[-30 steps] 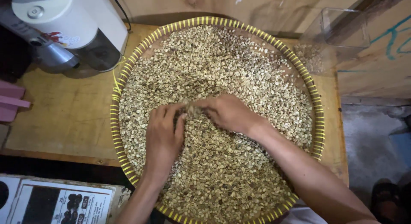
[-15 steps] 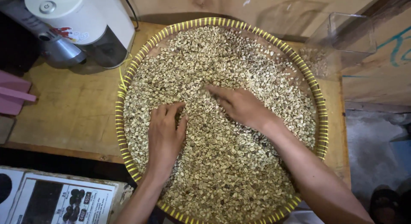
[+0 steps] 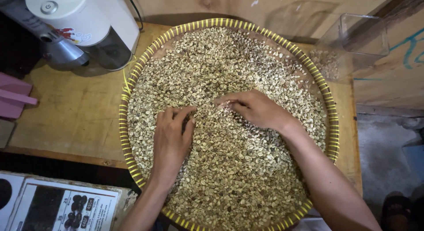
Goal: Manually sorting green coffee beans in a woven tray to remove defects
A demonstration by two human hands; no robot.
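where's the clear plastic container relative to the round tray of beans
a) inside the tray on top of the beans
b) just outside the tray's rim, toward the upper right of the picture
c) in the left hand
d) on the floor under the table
b: the clear plastic container stands on the wooden table just past the yellow-banded rim of the woven tray, at the picture's upper right, while both hands rest on the beans inside the tray.

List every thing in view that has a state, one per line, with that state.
Woven tray: flat on the table, covered with pale beans.
Clear plastic box: open, a few beans inside.
White machine: upright, lid on.
Left hand: palm down on the beans.
Right hand: fingers curled, pinching at beans.
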